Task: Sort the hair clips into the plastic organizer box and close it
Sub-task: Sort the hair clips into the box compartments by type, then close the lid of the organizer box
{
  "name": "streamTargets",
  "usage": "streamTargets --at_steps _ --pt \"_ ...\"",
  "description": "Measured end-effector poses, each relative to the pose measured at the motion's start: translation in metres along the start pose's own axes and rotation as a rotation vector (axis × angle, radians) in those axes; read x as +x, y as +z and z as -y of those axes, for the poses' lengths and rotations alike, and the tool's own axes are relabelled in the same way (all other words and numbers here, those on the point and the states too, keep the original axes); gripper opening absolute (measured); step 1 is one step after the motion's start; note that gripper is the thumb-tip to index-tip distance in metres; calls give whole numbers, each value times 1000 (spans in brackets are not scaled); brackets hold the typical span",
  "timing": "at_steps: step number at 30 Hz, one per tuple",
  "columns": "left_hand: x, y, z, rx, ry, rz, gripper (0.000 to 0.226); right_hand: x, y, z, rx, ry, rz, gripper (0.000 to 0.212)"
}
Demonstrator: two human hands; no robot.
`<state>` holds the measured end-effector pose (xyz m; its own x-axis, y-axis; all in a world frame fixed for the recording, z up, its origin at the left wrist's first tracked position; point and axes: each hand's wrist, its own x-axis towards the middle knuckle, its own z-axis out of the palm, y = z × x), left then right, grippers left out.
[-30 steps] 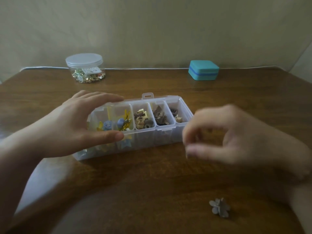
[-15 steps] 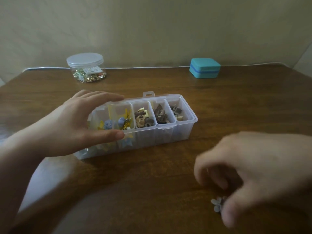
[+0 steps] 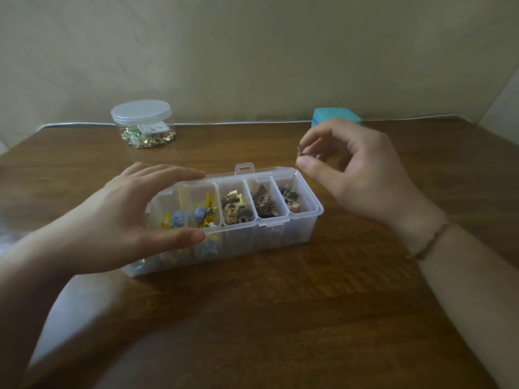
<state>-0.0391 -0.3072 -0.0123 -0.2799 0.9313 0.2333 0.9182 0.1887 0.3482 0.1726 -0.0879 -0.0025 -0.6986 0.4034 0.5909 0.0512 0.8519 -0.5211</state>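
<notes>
A clear plastic organizer box [image 3: 297, 234] stands open on the wooden table, its compartments holding yellow and blue clips on the left and brown and beige clips [image 3: 236, 210] in the middle and right. My left hand [image 3: 123, 217] grips the box's left end, thumb on the front wall and fingers over the back rim. My right hand [image 3: 354, 167] hovers above the box's far right corner and pinches a small grey flower hair clip [image 3: 302, 153] between thumb and fingertips. The clip is mostly hidden by my fingers.
A clear round jar [image 3: 143, 124] with a white lid and gold bits inside stands at the back left by the wall. A small teal case [image 3: 334, 115] sits at the back, partly behind my right hand. The table's [image 3: 280, 318] near half shows bare wood.
My right hand dropped to the grey flower clip on the near table, picked it up and rose with it to above the box's right end. My left hand stayed on the box.
</notes>
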Motion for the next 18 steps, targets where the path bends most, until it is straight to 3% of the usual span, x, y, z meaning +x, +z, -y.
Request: streamTargets --at_steps 3,6,9,10,12,15,18 --pt "-2 -5 -4 -98 -37 -34 85 3 4 -19 11 108 -30 12" --pt "0 -23 16 -509 -308 -292 79 6 1 -36 292 385 -119 25" --pt "-15 -29 68 -692 -581 -318 107 4 14 -47 395 600 148 62" --pt "-10 -26 71 -711 -636 -304 107 3 19 -48 431 627 233 78" --pt "-3 -15 52 -775 -726 -227 83 0 27 -49 576 647 333 96" --pt "7 -6 41 -990 -662 -224 68 1 26 -48 962 637 325 89" --pt "9 -17 38 -1176 -507 -380 70 1 16 -44 1164 571 257 82"
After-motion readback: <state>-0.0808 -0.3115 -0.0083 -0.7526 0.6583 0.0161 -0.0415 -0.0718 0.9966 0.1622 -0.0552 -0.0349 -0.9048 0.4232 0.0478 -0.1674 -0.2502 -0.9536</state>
